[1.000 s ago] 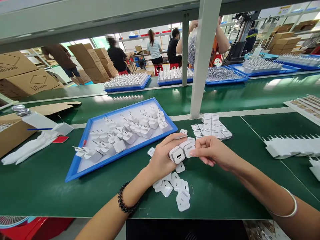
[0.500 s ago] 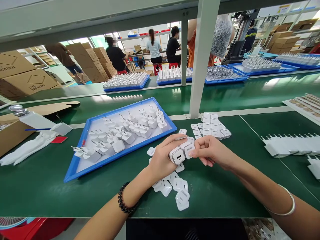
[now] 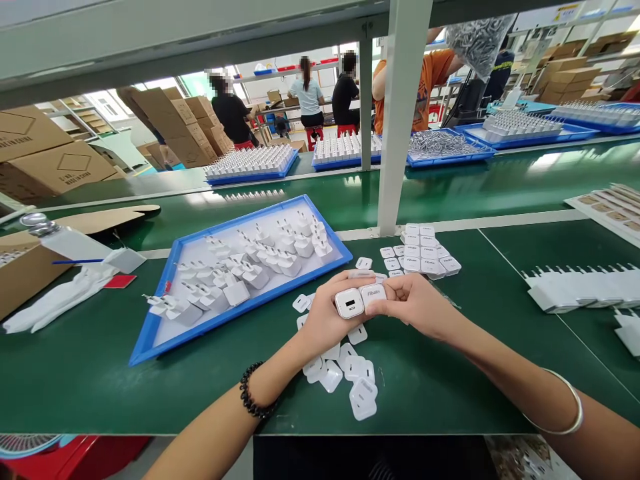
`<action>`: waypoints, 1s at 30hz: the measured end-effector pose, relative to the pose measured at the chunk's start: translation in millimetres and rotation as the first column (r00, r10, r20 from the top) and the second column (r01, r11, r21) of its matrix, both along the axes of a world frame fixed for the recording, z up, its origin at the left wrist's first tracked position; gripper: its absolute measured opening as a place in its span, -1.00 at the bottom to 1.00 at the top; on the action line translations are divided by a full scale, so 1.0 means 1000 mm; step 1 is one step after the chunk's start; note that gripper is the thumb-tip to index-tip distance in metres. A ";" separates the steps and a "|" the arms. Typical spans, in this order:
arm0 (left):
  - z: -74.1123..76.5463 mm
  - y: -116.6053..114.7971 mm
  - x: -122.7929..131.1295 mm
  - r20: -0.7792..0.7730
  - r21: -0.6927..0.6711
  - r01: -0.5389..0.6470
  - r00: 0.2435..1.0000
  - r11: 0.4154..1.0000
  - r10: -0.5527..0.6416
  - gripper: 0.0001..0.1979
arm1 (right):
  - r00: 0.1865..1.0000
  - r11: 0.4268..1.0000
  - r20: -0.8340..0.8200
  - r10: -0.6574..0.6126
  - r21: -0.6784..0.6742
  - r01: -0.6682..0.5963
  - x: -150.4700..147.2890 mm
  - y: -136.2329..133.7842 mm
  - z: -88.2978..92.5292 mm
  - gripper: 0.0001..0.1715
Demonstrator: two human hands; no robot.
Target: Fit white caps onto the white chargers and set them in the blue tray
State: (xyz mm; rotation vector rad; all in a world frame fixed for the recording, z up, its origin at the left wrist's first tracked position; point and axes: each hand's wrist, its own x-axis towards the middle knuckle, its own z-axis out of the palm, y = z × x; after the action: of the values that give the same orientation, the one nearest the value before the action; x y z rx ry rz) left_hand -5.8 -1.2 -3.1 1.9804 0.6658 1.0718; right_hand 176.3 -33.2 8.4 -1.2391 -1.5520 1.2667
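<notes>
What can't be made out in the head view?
Head view:
Back end of the white charger: hidden by the left hand.
Back of the printed white piece touching the right hand: faces away.
Grille, lower left: cut off by left edge.
Yellow label: text too small.

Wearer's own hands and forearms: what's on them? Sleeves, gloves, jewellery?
Both ungloved, no sleeves visible on the forearms. Left hand: black beaded bracelet at the wrist. Right hand: smooth silver-coloured bangle further up the forearm.
</notes>
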 end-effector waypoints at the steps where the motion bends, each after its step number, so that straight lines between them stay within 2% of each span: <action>1: 0.001 -0.001 0.000 0.000 -0.014 0.006 1.000 1.000 -0.006 -0.63 | 1.000 1.000 -0.017 0.013 -0.020 -0.014 0.000 0.000 0.000 -0.38; 5: 0.005 -0.003 0.000 -0.028 -0.008 0.026 0.999 1.000 -0.026 -0.63 | 0.997 0.995 -0.068 0.047 -0.080 -0.052 0.000 -0.002 0.001 -0.30; 8: 0.003 -0.003 0.001 -0.038 0.039 0.050 0.998 0.998 -0.048 -0.66 | 1.000 1.000 -0.026 0.011 -0.010 -0.012 -0.003 -0.002 -0.001 -0.35; 11: 0.002 -0.003 0.001 -0.043 0.024 0.070 0.997 0.997 -0.069 -0.66 | 0.999 0.997 0.010 -0.043 0.066 0.042 -0.003 -0.002 -0.003 -0.29; 15: 0.009 -0.008 0.002 -0.118 -0.047 0.123 0.985 0.991 -0.128 -0.69 | 0.990 0.981 -0.042 -0.135 0.131 0.140 0.004 0.003 -0.002 -0.49; 17: 0.013 -0.011 0.002 -0.132 -0.067 0.142 0.980 0.988 -0.150 -0.71 | 0.990 0.984 -0.072 -0.118 0.122 0.127 0.007 0.006 0.000 -0.64; 20: 0.015 -0.014 0.001 -0.133 -0.128 0.142 0.978 0.982 -0.159 -0.70 | 0.996 0.991 -0.061 -0.063 0.118 0.070 0.011 0.009 0.001 -0.71; 25: 0.013 -0.010 -0.002 -0.117 -0.241 0.049 0.990 0.969 -0.079 -0.61 | 0.981 0.968 0.003 -0.193 0.167 0.189 0.017 0.013 0.000 -0.67; 27: 0.012 -0.005 -0.004 -0.085 -0.207 0.020 0.996 0.978 -0.038 -0.60 | 0.970 0.961 -0.036 -0.241 0.133 0.244 0.020 0.014 0.002 -0.64; 30: 0.011 0.001 -0.007 -0.050 -0.079 -0.038 0.998 0.996 0.034 -0.61 | 0.958 0.965 -0.134 -0.253 0.039 0.260 0.022 0.013 0.009 -0.61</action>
State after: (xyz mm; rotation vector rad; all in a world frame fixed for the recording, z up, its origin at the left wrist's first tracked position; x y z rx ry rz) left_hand -12.4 -0.3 8.3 1.9377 0.7618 1.0053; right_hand 198.0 -19.8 17.0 -1.2520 -1.2803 1.1037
